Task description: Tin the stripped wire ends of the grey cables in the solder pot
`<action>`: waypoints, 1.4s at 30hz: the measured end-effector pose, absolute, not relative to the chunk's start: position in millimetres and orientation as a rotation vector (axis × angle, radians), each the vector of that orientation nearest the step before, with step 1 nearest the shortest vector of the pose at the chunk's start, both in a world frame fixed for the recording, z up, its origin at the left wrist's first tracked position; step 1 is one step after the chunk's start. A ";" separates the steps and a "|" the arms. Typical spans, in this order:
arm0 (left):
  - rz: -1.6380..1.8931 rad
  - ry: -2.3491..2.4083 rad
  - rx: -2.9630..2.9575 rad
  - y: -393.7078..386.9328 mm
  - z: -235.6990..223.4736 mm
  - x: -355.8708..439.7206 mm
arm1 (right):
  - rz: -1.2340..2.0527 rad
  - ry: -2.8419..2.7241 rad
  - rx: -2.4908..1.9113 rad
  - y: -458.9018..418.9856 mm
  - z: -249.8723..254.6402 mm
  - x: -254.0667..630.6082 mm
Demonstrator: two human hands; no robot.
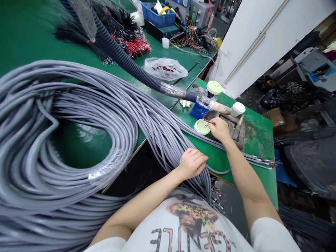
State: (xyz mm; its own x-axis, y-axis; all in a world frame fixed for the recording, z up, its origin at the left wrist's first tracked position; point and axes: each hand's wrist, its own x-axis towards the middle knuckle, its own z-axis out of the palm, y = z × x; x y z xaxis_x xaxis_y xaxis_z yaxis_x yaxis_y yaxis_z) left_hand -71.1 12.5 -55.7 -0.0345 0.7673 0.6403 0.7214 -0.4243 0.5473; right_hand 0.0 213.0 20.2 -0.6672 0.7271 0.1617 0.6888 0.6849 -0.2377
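My right hand (219, 128) is closed in a pinch on thin red and dark wires (207, 121). Their tips reach over a small round pale dish (201, 126) on the green bench. My left hand (193, 162) lies curled against a thick bundle of grey cables (160, 131), nearer my body; whatever its fingers hold is hidden beneath it. Under my right forearm run several grey cable ends (258, 161) with coloured wires bared at the tips.
A ribbed dark hose (126, 59) crosses to a blue box (198, 110). Beside a dirty metal fixture (237, 129) stand a white cup (237, 109) and a yellow-lidded jar (214, 87). Large cable coils (70, 171) fill the left. Behind are a plastic bag (166, 69) and a blue bin (159, 15).
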 end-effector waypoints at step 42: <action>1.809 1.413 1.376 16.4 -25.7 -62.7 | 0.956 -1.819 -1.175 145.0 65.9 95.3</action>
State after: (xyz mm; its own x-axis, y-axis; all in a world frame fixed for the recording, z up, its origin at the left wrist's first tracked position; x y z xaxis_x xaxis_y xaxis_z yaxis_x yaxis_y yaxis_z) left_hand -62.7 16.4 -25.7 -0.3932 0.8171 0.4216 0.2110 -0.3661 0.9063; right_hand 95.3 145.0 65.9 -0.2921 0.9366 0.1937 0.3721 0.2978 -0.8791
